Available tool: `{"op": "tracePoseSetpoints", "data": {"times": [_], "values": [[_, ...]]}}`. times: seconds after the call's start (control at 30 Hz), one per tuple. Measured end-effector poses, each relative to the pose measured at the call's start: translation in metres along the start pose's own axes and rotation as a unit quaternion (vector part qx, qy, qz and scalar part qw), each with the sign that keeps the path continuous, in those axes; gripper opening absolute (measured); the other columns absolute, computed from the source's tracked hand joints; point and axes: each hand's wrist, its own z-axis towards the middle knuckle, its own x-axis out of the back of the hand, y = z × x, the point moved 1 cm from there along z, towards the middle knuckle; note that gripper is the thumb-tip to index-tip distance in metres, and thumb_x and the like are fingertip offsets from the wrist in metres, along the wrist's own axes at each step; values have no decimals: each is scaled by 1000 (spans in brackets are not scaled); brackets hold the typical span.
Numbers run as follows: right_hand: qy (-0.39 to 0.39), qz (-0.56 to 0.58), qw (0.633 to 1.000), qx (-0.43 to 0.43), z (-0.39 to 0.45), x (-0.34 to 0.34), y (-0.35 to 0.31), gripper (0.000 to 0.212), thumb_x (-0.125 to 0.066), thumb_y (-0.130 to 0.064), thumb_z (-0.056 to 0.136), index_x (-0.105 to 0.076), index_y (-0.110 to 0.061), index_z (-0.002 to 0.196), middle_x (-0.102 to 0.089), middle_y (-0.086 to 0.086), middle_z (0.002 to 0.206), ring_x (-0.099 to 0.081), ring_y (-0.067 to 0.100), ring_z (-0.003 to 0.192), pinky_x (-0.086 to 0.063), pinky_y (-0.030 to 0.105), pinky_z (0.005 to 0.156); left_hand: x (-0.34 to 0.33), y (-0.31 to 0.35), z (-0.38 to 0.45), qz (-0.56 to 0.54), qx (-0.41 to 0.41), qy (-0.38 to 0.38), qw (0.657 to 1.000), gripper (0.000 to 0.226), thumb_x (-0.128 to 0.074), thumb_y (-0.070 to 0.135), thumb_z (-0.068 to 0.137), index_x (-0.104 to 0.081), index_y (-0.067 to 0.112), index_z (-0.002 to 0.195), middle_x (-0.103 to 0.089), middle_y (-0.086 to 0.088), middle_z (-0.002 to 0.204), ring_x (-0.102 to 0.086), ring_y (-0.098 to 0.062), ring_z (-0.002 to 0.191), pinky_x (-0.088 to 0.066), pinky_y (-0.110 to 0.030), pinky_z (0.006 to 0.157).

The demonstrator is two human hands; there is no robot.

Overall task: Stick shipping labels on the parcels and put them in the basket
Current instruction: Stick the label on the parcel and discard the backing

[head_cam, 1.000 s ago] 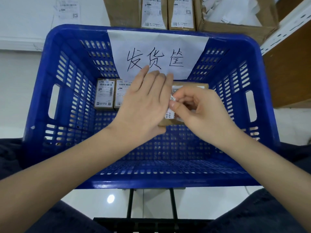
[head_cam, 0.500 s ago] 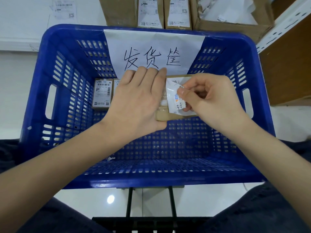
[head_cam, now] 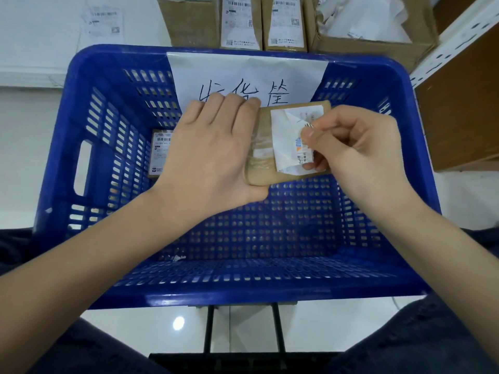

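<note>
Head: parcel [head_cam: 266, 171] in left hand [head_cam: 213, 149]; right hand [head_cam: 359, 147] pinches label [head_cam: 286, 141].

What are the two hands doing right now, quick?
Left hand: grips the small cardboard parcel above the blue basket.
Right hand: pinches the shipping label, partly peeled up from the parcel.

Left hand [head_cam: 213, 149] gripping, thumb underneath; right hand [head_cam: 359, 149] pinching, fingers curled

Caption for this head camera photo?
Left hand holds parcel over blue basket; right hand pinches its label.
</note>
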Motion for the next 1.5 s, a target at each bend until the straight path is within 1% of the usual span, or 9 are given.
{"op": "tracePoseSetpoints", "data": {"times": [0.13,0.3,0.4,0.57,0.87,1.03,1.1,1.2,1.5], "values": [[19,-12,1000,5,3,5,0,16,-61,0,88,-64,-9,76,-65,8,71,-61,7,54,-45,11,49,1,-4,0,-13,13,3,1000,90,-66,56,54,-54,-3,121,-61,-16,104,-55,-32,90,-31,-36,78],[6,-125,992,26,11,14,5,17,-63,-11,89,-65,-22,76,-69,2,75,-64,13,64,-54,26,60,2,-10,-4,-8,29,-17,999,93,-58,59,56,-50,1,129,-60,-15,104,-51,-32,90,-29,-37,78],[-2,-138,990,25,12,12,9,16,-65,-16,89,-63,-27,77,-68,-1,74,-63,8,62,-54,31,64,2,-10,-6,-28,14,-16,999,89,-56,57,60,-40,19,138,-58,-14,107,-48,-31,91,-30,-39,77],[35,-170,983,54,12,10,13,11,-69,-18,87,-64,-24,79,-66,-10,73,-64,8,70,-54,21,65,2,-7,-6,7,-34,0,999,77,-70,52,64,-41,33,133,-56,-19,117,-52,-35,95,-32,-44,77],[83,-289,948,107,3,0,15,12,-66,-15,84,-65,-6,76,-58,-15,61,-57,5,73,-44,9,61,-2,-1,-8,30,-45,-17,998,75,-72,50,63,-53,29,133,-56,-20,110,-53,-36,91,-32,-44,76],[89,-337,918,190,5,-3,22,16,-59,-17,87,-63,-4,77,-62,0,61,-58,19,53,-52,41,54,-4,0,-9,33,-36,-14,999,75,-74,48,61,-56,27,130,-56,-20,110,-53,-36,90,-32,-45,75],[75,-324,920,206,4,-3,22,18,-56,-18,88,-64,-5,79,-62,0,62,-57,14,54,-51,35,55,-4,-1,-8,36,-34,-15,999,75,-74,49,61,-56,27,130,-56,-20,109,-53,-36,90,-30,-45,75],[38,-243,953,175,5,-2,21,15,-56,-14,88,-66,-7,81,-60,-7,67,-56,4,63,-41,11,58,-4,-5,-8,45,-31,-16,998,77,-73,51,61,-54,28,132,-55,-20,110,-52,-36,90,-29,-45,75],[-31,-81,996,9,13,0,19,8,-66,-19,88,-62,-25,91,-63,-10,82,-61,2,74,-52,18,65,-1,-6,-7,37,-23,-4,999,77,-70,53,62,-52,29,132,-55,-21,111,-52,-36,91,-29,-43,75]]}}
